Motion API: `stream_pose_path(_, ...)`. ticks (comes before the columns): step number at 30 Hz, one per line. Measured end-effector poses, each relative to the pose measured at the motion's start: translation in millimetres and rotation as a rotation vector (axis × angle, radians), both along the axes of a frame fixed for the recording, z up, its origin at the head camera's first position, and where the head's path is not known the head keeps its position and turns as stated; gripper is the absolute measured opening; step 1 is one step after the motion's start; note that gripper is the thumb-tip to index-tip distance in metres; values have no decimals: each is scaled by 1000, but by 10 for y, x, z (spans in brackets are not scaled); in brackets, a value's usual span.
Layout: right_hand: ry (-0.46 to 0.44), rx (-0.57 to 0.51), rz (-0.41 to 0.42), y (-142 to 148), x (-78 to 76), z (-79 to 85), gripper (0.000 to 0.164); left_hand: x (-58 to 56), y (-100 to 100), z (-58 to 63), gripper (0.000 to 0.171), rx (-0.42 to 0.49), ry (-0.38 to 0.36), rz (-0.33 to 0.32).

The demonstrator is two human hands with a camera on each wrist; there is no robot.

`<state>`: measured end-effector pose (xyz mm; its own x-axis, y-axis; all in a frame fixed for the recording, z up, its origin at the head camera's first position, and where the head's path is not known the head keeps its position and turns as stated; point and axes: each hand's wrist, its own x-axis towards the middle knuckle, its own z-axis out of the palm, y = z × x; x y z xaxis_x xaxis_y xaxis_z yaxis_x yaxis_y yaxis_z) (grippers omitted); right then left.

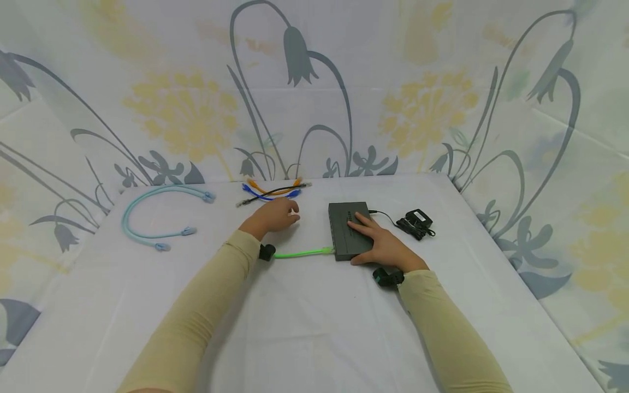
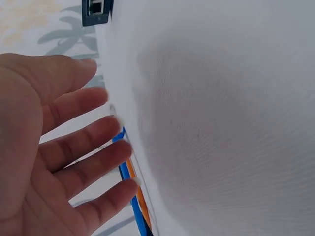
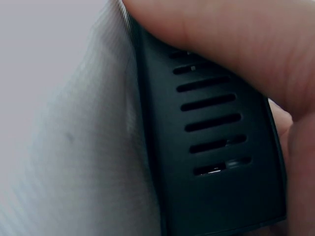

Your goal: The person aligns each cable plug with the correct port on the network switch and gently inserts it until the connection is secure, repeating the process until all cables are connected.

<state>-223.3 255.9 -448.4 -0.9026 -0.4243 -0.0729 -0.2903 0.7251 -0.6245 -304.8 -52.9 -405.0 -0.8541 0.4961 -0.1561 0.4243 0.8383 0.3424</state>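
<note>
In the head view a dark grey network switch (image 1: 344, 232) lies flat. My right hand (image 1: 385, 245) holds it, fingers spread over its top and thumb at the near edge. Close up in the right wrist view, the thumb (image 3: 221, 44) lies along the slotted side of the switch (image 3: 211, 113). A bright green cable (image 1: 300, 254) runs from the left side of the switch to my left wrist, which hides its other end. My left hand (image 1: 275, 214) hovers, empty, just in front of small blue (image 1: 265, 195), orange (image 1: 275, 190) and black cables (image 1: 270, 192); its fingers are loosely bent.
Light-blue cables (image 1: 126, 218) form a curve on the left of the white table. Right of the switch lies a black power adapter (image 1: 419, 218) with a bundled cord, its thin lead reaching the switch. Floral cloth (image 1: 314, 109) hangs behind and along the sides.
</note>
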Motion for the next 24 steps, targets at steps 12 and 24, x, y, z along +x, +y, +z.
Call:
stream_pose_path(12,6,7,-5,7,7,14,100,-95,-1,34,49,-73,117,72)
stream_pose_path(24,7,6,0,9,-3,-10,100,-154,-14,23,56,-142,76,120)
